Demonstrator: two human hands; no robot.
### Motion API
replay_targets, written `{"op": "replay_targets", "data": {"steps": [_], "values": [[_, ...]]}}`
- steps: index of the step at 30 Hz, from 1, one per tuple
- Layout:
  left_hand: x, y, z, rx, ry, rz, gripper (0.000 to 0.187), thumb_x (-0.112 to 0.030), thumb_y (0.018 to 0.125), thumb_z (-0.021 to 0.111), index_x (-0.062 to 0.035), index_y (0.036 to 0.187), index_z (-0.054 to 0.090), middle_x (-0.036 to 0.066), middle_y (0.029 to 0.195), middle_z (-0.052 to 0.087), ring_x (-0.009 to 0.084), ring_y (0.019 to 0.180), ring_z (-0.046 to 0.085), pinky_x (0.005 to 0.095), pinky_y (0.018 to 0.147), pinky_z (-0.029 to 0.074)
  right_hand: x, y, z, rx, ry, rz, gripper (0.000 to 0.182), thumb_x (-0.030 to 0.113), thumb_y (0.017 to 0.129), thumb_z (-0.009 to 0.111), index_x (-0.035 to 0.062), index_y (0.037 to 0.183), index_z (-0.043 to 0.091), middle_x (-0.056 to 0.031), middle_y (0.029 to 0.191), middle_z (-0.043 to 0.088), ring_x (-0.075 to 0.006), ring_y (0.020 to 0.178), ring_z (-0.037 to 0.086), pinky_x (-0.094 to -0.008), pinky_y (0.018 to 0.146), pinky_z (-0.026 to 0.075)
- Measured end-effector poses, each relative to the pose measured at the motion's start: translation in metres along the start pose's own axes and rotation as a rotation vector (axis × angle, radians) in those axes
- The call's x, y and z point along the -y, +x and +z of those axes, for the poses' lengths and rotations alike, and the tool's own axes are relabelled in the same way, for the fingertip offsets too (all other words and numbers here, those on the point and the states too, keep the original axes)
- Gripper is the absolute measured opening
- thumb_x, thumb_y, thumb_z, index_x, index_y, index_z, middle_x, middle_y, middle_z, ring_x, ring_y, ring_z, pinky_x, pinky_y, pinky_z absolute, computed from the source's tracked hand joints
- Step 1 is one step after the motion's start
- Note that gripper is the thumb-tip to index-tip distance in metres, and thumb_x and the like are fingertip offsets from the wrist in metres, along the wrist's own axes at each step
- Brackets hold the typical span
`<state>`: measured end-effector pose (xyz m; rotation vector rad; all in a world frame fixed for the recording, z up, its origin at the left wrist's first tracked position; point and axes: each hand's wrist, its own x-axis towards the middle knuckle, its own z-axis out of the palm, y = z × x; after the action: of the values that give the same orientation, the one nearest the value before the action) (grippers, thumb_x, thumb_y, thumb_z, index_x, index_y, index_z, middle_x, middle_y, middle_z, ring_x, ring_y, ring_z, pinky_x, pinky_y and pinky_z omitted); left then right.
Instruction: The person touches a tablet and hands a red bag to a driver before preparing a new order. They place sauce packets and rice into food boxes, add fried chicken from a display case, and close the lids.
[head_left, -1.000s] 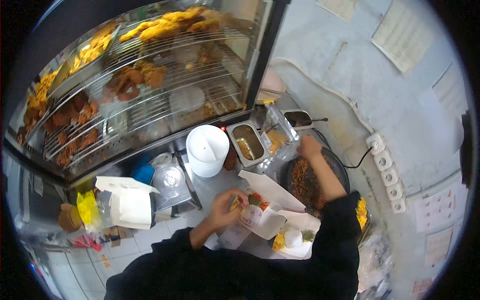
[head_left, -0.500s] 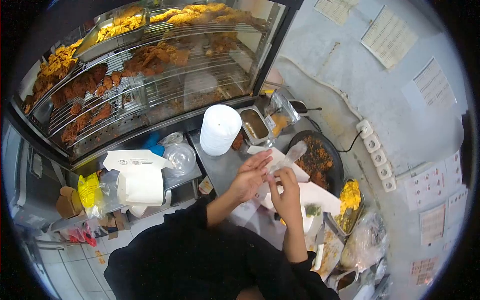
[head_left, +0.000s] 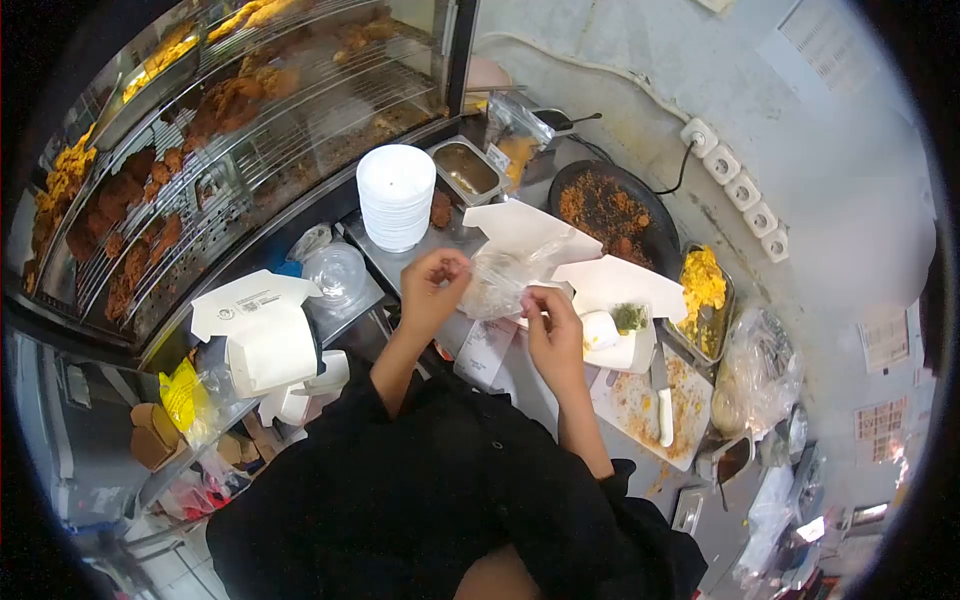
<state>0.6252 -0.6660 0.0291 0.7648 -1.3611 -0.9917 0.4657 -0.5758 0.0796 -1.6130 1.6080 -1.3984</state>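
Note:
A thin, clear plastic bag is stretched between my two hands above the steel counter. My left hand pinches its left edge, fingers bent. On the other side, my right hand grips the lower right edge between thumb and fingers. Behind the bag, an open white cardboard box shows its raised flap, its inside mostly hidden. Just right of my right hand lies a second open white box, holding chopped greens and a white piece.
A stack of white bowls stands beyond my left hand. A white-handled knife lies on the cutting board. Farther back are a dark pan with crumbs and a steel sauce tray. A glass display case holds fried chicken.
My hands have moved apart, and the bunched plastic is now spread wide between them. My view has shifted, showing more of the cutting board and knife.

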Motion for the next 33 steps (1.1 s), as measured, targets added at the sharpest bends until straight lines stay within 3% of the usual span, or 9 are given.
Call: {"op": "replay_targets", "data": {"steps": [6, 9, 10, 13, 17, 19, 21, 23, 33], "values": [[0.007, -0.013, -0.012, -0.144, 0.283, -0.191, 0.009, -0.003, 0.083, 0.058, -0.0044, 0.076, 0.051, -0.002, 0.065, 0.043, 0.0058, 0.060, 0.044, 0.0204, 0.052, 0.035, -0.012, -0.007, 0.007, 0.010, -0.134, -0.084, 0.016, 0.005, 0.077, 0.066, -0.0003, 0.091, 0.062, -0.0126, 0.083, 0.060, -0.0221, 0.071, 0.062, -0.0300, 0.061, 0.050], [0.009, -0.015, -0.017, 0.010, -0.776, -0.668, 0.013, -0.017, 0.090, 0.053, -0.0046, 0.086, 0.053, 0.000, 0.069, 0.049, 0.0104, 0.062, 0.049, 0.0239, 0.055, 0.040, -0.009, -0.012, 0.005, 0.063, -0.146, -0.136, 0.020, 0.005, 0.073, 0.067, 0.0006, 0.090, 0.060, -0.0145, 0.084, 0.060, -0.0283, 0.074, 0.062, -0.0352, 0.064, 0.050], [0.003, -0.017, -0.008, -0.072, -0.899, -0.706, 0.031, -0.031, 0.096, 0.045, -0.0014, 0.104, 0.052, 0.006, 0.090, 0.059, 0.0180, 0.080, 0.057, 0.0306, 0.070, 0.048, -0.007, -0.014, 0.007, 0.077, -0.127, -0.131, 0.020, 0.005, 0.072, 0.067, 0.0009, 0.090, 0.060, -0.0146, 0.083, 0.059, -0.0288, 0.075, 0.062, -0.0356, 0.065, 0.050], [-0.020, -0.014, 0.019, -0.256, -1.078, -0.815, 0.039, -0.032, 0.098, 0.041, 0.0008, 0.116, 0.048, 0.012, 0.116, 0.055, 0.0215, 0.103, 0.055, 0.0352, 0.089, 0.047, -0.002, -0.018, 0.009, 0.039, -0.090, -0.160, 0.019, 0.003, 0.073, 0.066, 0.0019, 0.090, 0.059, -0.0130, 0.084, 0.059, -0.0279, 0.076, 0.061, -0.0345, 0.065, 0.049], [-0.008, -0.015, 0.022, 0.036, -1.038, -0.701, 0.044, -0.032, 0.098, 0.040, 0.0007, 0.128, 0.041, 0.014, 0.125, 0.050, 0.0208, 0.117, 0.049, 0.0354, 0.100, 0.042, 0.009, -0.020, 0.004, -0.094, -0.095, -0.230, 0.021, 0.001, 0.071, 0.068, 0.0015, 0.091, 0.062, -0.0107, 0.087, 0.060, -0.0242, 0.075, 0.061, -0.0312, 0.067, 0.050], [0.025, -0.003, 0.019, 0.535, -1.621, -0.499, 0.043, -0.030, 0.098, 0.039, -0.0001, 0.129, 0.041, 0.013, 0.127, 0.050, 0.0194, 0.120, 0.047, 0.0356, 0.102, 0.040, 0.009, -0.021, 0.002, -0.142, -0.131, -0.298, 0.022, 0.000, 0.070, 0.069, 0.0020, 0.090, 0.062, -0.0099, 0.088, 0.060, -0.0249, 0.075, 0.061, -0.0318, 0.067, 0.051], [0.037, -0.003, 0.017, 0.462, -1.662, -0.474, 0.041, -0.028, 0.099, 0.039, -0.0010, 0.130, 0.042, 0.012, 0.129, 0.049, 0.0178, 0.121, 0.046, 0.0355, 0.103, 0.039, 0.008, -0.021, 0.000, -0.156, -0.190, -0.390, 0.022, -0.001, 0.068, 0.070, 0.0024, 0.089, 0.062, -0.0092, 0.087, 0.061, -0.0255, 0.076, 0.061, -0.0325, 0.066, 0.051], [-0.013, -0.005, 0.031, -0.154, -1.125, -0.624, 0.038, -0.026, 0.099, 0.038, -0.0020, 0.129, 0.044, 0.010, 0.131, 0.049, 0.0160, 0.121, 0.046, 0.0352, 0.103, 0.039, 0.009, -0.020, 0.003, -0.153, -0.190, -0.434, 0.024, 0.000, 0.066, 0.070, 0.0043, 0.089, 0.061, -0.0088, 0.087, 0.059, -0.0264, 0.077, 0.061, -0.0337, 0.065, 0.050], [-0.030, -0.019, 0.043, 0.074, -0.635, -0.432, 0.038, -0.016, 0.097, 0.035, -0.0013, 0.131, 0.042, 0.014, 0.131, 0.047, 0.0252, 0.120, 0.047, 0.0364, 0.101, 0.041, 0.003, -0.014, 0.018, -0.075, 0.062, -0.326, 0.023, -0.005, 0.065, 0.070, 0.0021, 0.084, 0.060, -0.0100, 0.085, 0.060, -0.0233, 0.074, 0.061, -0.0310, 0.063, 0.051]]}}
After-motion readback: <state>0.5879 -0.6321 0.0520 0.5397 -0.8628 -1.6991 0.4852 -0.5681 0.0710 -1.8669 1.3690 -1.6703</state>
